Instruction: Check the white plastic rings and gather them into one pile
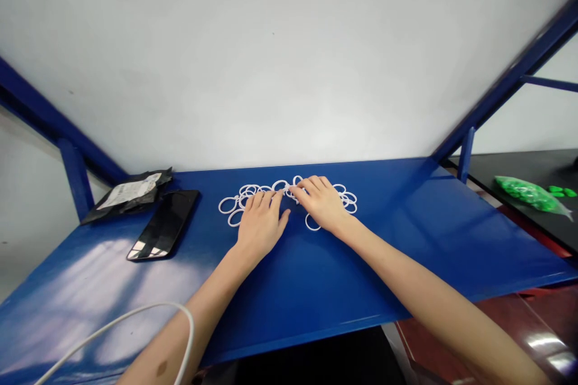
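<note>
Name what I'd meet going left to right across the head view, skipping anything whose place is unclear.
Black package with white label → black phone → leftmost white ring → left hand → right hand → bag of green pieces.

Blue tabletop (419, 204), glossy, w/ light glare nr its near-L corner. White rings (247, 194) in overlapping bunches nr mid far edge. Blk parcel (139, 200) w/ white label (129, 190) at far-L corner; blk phone (165, 225) just beside it.
</note>
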Tool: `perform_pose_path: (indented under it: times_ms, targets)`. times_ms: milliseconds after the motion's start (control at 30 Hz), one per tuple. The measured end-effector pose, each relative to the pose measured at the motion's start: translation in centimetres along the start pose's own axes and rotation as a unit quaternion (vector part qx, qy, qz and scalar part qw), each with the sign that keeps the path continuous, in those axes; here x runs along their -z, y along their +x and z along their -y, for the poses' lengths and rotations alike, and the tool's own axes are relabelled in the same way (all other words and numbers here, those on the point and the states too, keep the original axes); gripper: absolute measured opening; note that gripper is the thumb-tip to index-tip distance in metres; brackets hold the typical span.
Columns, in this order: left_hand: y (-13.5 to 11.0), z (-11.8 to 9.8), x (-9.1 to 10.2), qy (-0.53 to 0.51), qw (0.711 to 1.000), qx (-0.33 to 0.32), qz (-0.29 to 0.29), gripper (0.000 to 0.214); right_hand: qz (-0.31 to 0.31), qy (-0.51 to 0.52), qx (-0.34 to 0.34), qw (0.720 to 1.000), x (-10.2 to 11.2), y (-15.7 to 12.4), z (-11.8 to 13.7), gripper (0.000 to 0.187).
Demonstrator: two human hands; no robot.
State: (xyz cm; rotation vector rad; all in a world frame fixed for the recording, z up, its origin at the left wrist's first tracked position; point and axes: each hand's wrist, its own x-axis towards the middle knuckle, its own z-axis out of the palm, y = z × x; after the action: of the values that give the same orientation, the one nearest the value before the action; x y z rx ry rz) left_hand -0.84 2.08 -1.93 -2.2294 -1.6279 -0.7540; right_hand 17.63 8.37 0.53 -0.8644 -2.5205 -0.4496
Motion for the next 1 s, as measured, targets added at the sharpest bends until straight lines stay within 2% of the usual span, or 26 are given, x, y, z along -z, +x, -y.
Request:
perform_pose_path:
  times_ms: [133,267,400,567,800,933,1000]
  targets:
    - [-0.1,-0.7,0.2,-0.038,0.998,0.005,-0.039,0.064,-0.098,0.127,-0.013,0.987,1.6,-2.3,0.9,0.02]
    - [-0.3,-1.5,0.5,-0.107,0.992,-0.067,-0.007,0.05,-0.144,0.235,-0.019,0.961,2.3,-4.2,2.1,0.016]
    - [-0.7,-2.1,0.7,-0.144,0.983,-0.108,0.032,0.037,-0.139,0.254,-0.02,0.957,2.5,-5.4,2.3,0.011]
    - [-0.9,-2.3,0.8,-0.15,0.98,-0.124,0.041,0.042,-0.128,0.277,-0.032,0.952,2.4,-5.9,1.9,0.013]
    - [-1.1,-2.1,0.6,-0.154,0.974,-0.16,0.048,0.042,-0.092,0.373,-0.078,0.92,3.1,-6.2,2.3,0.019]
    - [-0.9,-1.4,0.9,-0.14,0.977,-0.151,0.056,0.053,-0.102,0.364,-0.102,0.92,2.8,-6.0,2.2,0.015]
    - [-0.6,-0.5,1.3,-0.108,0.986,-0.116,0.057,0.058,-0.115,0.332,-0.125,0.928,2.5,-6.0,1.6,0.012]
